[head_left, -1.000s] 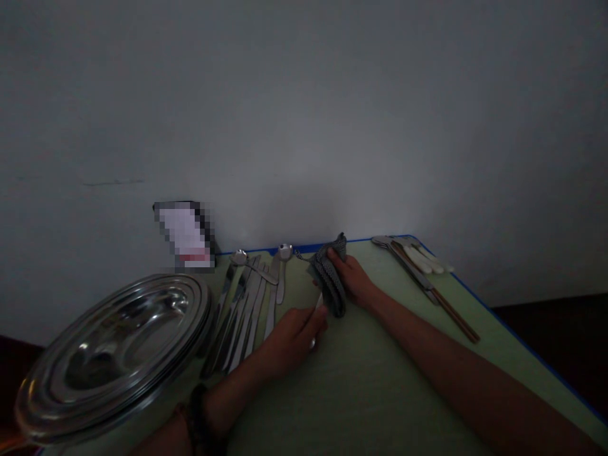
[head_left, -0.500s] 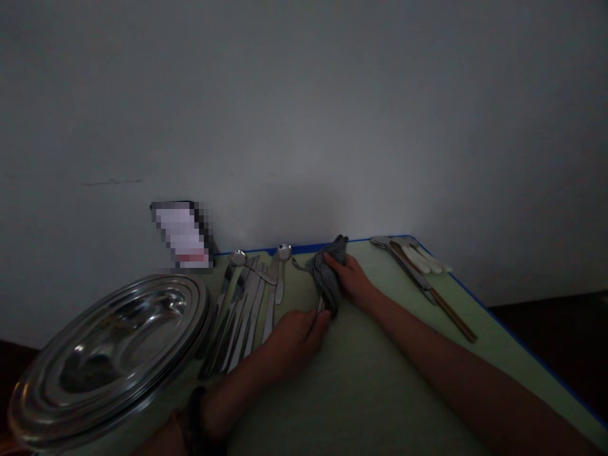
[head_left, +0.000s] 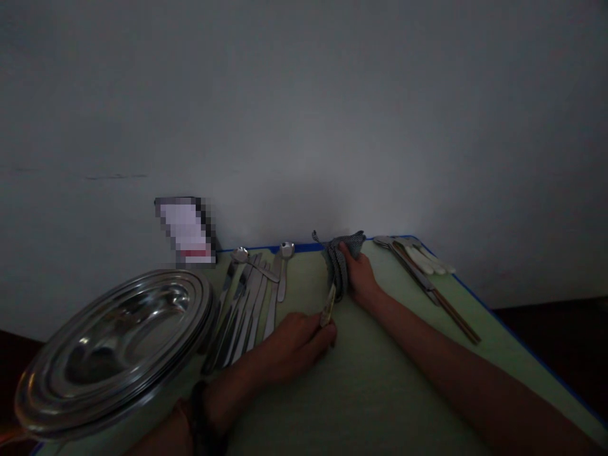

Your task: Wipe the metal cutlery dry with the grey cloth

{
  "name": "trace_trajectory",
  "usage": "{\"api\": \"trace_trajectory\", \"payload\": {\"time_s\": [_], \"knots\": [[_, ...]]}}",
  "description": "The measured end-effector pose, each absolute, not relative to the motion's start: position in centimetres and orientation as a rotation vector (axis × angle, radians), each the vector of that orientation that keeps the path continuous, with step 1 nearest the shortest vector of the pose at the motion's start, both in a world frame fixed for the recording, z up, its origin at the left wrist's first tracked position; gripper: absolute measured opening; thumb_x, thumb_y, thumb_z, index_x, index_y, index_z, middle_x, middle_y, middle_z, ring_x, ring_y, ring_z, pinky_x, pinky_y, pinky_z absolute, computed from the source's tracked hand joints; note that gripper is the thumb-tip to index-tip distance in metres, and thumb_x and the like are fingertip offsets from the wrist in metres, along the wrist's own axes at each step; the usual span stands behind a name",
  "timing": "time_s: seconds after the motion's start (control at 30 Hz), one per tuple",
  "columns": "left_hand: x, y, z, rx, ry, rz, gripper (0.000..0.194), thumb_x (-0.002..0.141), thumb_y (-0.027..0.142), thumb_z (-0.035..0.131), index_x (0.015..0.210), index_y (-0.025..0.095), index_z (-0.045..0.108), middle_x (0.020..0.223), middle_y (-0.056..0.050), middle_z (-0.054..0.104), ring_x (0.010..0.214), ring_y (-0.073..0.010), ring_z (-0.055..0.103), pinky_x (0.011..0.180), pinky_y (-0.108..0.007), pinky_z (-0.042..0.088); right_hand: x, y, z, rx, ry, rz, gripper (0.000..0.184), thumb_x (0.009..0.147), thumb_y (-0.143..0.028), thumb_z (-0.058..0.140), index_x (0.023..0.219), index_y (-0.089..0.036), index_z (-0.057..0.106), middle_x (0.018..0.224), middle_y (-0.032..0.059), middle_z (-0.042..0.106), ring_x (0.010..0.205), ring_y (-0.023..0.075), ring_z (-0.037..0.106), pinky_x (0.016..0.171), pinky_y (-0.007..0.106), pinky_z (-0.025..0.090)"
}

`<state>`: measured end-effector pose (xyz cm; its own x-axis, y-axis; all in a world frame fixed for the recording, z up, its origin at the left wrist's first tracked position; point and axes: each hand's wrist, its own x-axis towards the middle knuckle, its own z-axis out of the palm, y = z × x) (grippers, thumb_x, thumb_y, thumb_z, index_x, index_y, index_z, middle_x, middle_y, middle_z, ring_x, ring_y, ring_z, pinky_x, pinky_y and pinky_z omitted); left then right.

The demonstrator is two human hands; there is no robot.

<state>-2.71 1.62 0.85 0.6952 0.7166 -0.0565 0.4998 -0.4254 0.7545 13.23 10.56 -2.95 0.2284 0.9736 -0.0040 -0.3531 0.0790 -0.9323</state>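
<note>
My left hand rests on the green table, its fingers pinched on the handle end of a metal utensil. The utensil's far end runs into a grey patterned cloth. My right hand is wrapped round that cloth near the table's far edge, gripping the utensil's tip through it. Which kind of utensil it is stays unclear in the dim light.
Several knives, forks and spoons lie in a row left of my hands. A stack of steel plates stands at the near left. More cutlery and chopsticks lie at the far right. A small card leans against the wall.
My right hand has slid the cloth away from me along the utensil, toward the far edge, baring more of its shaft. My left hand has kept its hold on the handle.
</note>
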Motion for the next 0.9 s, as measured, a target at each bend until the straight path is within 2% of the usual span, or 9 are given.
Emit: {"api": "trace_trajectory", "payload": {"time_s": [0.2, 0.4, 0.6, 0.77, 0.9], "knots": [[-2.5, 1.9, 0.7, 2.033, 0.995, 0.388, 0.043, 0.091, 0.038, 0.023, 0.06, 0.018, 0.045, 0.054, 0.004, 0.045, 0.052, -0.0102, 0.045, 0.056, -0.022, 0.035, 13.3, 11.0, -3.6, -1.038, -0.814, 1.124, 0.033, 0.064, -0.047, 0.063, 0.075, -0.016, 0.061, 0.072, 0.0044, 0.067, 0.075, 0.0174, 0.061, 0.068, 0.028, 0.046], [-2.3, 2.1, 0.3, 2.042, 1.058, 0.396, 0.04, 0.091, 0.036, 0.027, 0.061, 0.018, 0.046, 0.054, 0.004, 0.045, 0.052, -0.0103, 0.044, 0.055, -0.023, 0.033, 13.5, 10.8, -3.0, -0.92, -0.83, 1.383, 0.03, 0.063, -0.04, 0.067, 0.081, -0.017, 0.061, 0.071, 0.0039, 0.067, 0.074, 0.0181, 0.063, 0.065, 0.029, 0.049], [-2.3, 2.4, -0.1, 1.807, 1.068, 0.529, 0.042, 0.091, 0.043, 0.023, 0.063, 0.018, 0.045, 0.053, 0.005, 0.043, 0.051, -0.01, 0.043, 0.053, -0.022, 0.036, 13.4, 10.0, -2.1, -0.925, -0.839, 1.508, 0.028, 0.063, -0.039, 0.069, 0.077, -0.016, 0.062, 0.075, 0.0061, 0.069, 0.074, 0.019, 0.063, 0.067, 0.03, 0.049], [-2.4, 2.9, -0.5, 1.786, 1.115, 0.55, 0.04, 0.09, 0.045, 0.026, 0.066, 0.018, 0.045, 0.054, 0.005, 0.044, 0.049, -0.0104, 0.042, 0.05, -0.022, 0.035, 12.4, 8.9, -2.0, -0.997, -1.068, 1.46, 0.031, 0.062, -0.043, 0.068, 0.076, -0.015, 0.063, 0.076, 0.0043, 0.069, 0.069, 0.0167, 0.063, 0.068, 0.029, 0.048], [-2.4, 3.0, -0.8, 1.783, 1.155, 0.577, 0.037, 0.089, 0.042, 0.026, 0.067, 0.019, 0.044, 0.053, 0.005, 0.045, 0.048, -0.0104, 0.041, 0.048, -0.022, 0.033, 12.0, 8.4, -2.0, -1.02, -1.293, 1.431, 0.032, 0.064, -0.043, 0.066, 0.08, -0.014, 0.064, 0.08, 0.0044, 0.069, 0.072, 0.0166, 0.063, 0.071, 0.03, 0.048]]}}
